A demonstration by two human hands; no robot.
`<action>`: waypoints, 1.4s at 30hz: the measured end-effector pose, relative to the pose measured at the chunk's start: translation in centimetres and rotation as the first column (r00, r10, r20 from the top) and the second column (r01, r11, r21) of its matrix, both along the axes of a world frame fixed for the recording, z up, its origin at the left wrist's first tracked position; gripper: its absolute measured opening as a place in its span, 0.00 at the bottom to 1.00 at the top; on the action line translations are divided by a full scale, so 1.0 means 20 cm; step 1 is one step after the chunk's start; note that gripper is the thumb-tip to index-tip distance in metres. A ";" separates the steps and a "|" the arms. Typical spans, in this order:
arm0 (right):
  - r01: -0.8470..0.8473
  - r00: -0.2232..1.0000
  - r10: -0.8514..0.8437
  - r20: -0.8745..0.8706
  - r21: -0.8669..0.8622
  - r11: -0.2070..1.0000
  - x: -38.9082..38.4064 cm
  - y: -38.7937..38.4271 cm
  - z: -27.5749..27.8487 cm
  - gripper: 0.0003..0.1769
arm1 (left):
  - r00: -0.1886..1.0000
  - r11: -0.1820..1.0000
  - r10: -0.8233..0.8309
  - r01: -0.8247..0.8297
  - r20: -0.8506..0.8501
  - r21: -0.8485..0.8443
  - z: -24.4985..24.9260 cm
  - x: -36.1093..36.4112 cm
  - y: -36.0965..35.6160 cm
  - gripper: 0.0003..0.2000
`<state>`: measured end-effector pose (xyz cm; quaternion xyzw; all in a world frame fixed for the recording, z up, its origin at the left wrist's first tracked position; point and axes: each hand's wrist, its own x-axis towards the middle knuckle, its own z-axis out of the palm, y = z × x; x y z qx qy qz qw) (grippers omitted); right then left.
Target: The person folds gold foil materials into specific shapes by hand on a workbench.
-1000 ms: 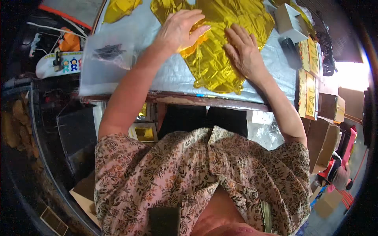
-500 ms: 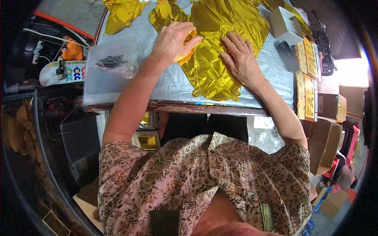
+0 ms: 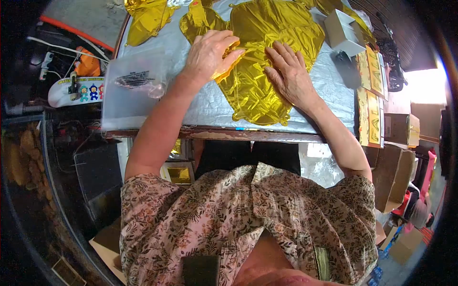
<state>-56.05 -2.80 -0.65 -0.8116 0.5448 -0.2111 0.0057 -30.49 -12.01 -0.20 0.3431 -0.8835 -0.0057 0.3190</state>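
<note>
A large gold foil sheet (image 3: 253, 90), creased and with small tabs at its lower corners, lies flat on the covered table (image 3: 202, 112). My left hand (image 3: 210, 55) curls around a folded part of the gold foil at the sheet's left edge. Flat on the foil's right side rests my right hand (image 3: 291, 74), its fingers extended and slightly apart. More gold foil (image 3: 145, 24) lies at the table's upper left.
A clear plastic bin (image 3: 117, 107) with dark thin items stands at the table's left. On the right are a white open box (image 3: 344, 35), a dark mouse-like object (image 3: 344, 59) and printed gold packets (image 3: 374, 117). Cardboard boxes (image 3: 393, 178) stand beyond the table's right edge.
Both hands stay nearly in place on the foil. The view has shifted slightly, and the table's contents appear a little displaced.
</note>
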 end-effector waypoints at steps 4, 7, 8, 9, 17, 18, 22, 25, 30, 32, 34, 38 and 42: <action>-0.004 1.000 0.004 0.008 -0.003 1.000 0.00 0.00 -0.01 0.30 | 1.000 1.000 0.005 -0.005 0.007 0.002 0.00 0.00 0.00 0.17; 0.002 1.000 -0.002 -0.005 0.004 1.000 0.00 0.00 -0.01 0.30 | 1.000 1.000 0.010 -0.010 0.012 0.005 0.00 0.00 0.01 0.17; 0.001 1.000 -0.001 -0.003 0.005 1.000 0.00 0.00 -0.01 0.30 | 1.000 1.000 0.014 -0.014 0.012 0.005 0.00 0.00 0.01 0.17; 0.000 1.000 0.000 -0.002 0.005 1.000 0.00 0.00 0.00 0.31 | 1.000 1.000 0.013 -0.013 0.012 0.005 0.00 0.00 0.00 0.17; 0.011 0.999 -0.011 0.032 -0.002 1.000 0.00 0.00 0.00 0.32 | 1.000 0.999 0.011 -0.012 0.024 0.034 0.00 0.00 0.00 0.19; 0.016 1.000 -0.016 0.025 -0.005 1.000 0.00 0.00 0.00 0.32 | 1.000 0.999 0.011 -0.012 0.024 0.034 0.00 0.00 0.00 0.19; 0.014 1.000 -0.014 -0.001 -0.013 1.000 -0.01 0.00 -0.01 0.31 | 1.000 0.999 0.012 -0.012 0.019 0.033 0.00 0.00 0.00 0.19; 0.011 1.000 -0.011 0.000 -0.012 1.000 0.00 0.00 0.00 0.31 | 1.000 0.999 0.016 -0.017 0.018 0.035 -0.01 0.00 0.00 0.19; 0.011 1.000 -0.011 0.002 -0.012 1.000 -0.01 0.00 -0.01 0.31 | 0.999 0.999 0.023 -0.024 0.024 0.032 -0.01 0.00 0.00 0.19; 0.010 1.000 -0.010 0.005 -0.008 1.000 -0.01 0.00 -0.01 0.31 | 0.999 0.999 0.023 -0.024 0.023 0.026 -0.01 0.00 0.00 0.19; 0.009 1.000 -0.009 0.007 -0.005 1.000 -0.01 0.00 -0.01 0.31 | 0.999 0.999 0.024 -0.025 0.022 0.028 -0.01 0.00 0.00 0.19; 0.007 1.000 -0.007 0.009 -0.006 1.000 -0.01 0.00 0.00 0.31 | 1.000 0.999 0.022 -0.022 0.017 0.026 0.00 0.00 0.01 0.19; 0.011 1.000 -0.011 0.009 -0.006 1.000 0.00 0.00 0.00 0.31 | 1.000 1.000 0.018 -0.018 0.018 0.025 -0.01 0.00 0.00 0.19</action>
